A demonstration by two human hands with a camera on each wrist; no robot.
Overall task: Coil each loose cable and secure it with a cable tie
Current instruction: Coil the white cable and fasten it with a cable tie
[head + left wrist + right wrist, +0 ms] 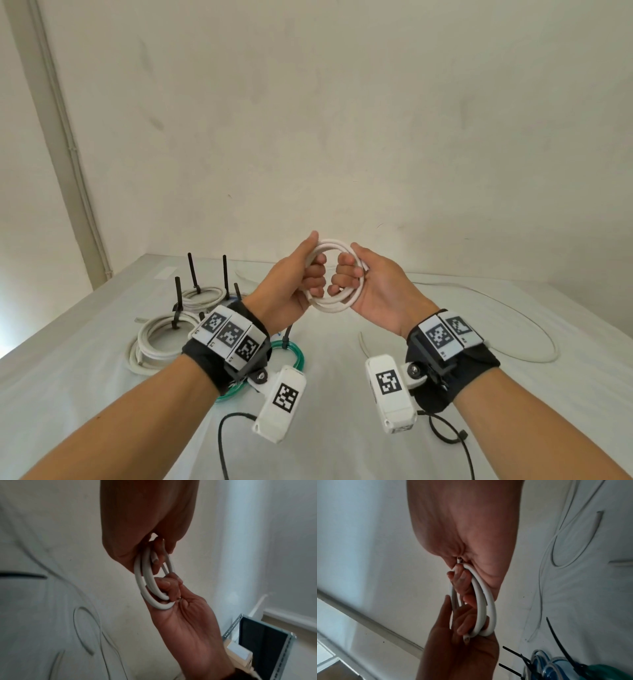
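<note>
Both hands hold one small white cable coil [334,301] up above the table. My left hand [301,274] grips its left side, fingers curled through the ring and thumb on top. My right hand [356,274] grips the right side the same way. In the left wrist view the coil [147,582] shows as two or three loops running between the hands. In the right wrist view a cut end of the cable [466,638] pokes out beside the left hand's fingers [464,627]. No tie is on this coil.
At left on the white table [342,377] lie tied coils: two white ones [154,346] [202,296] with black ties [178,301] standing up, and a green one [291,353]. A loose thin white cable [513,325] loops at right. Black camera leads trail near the front edge.
</note>
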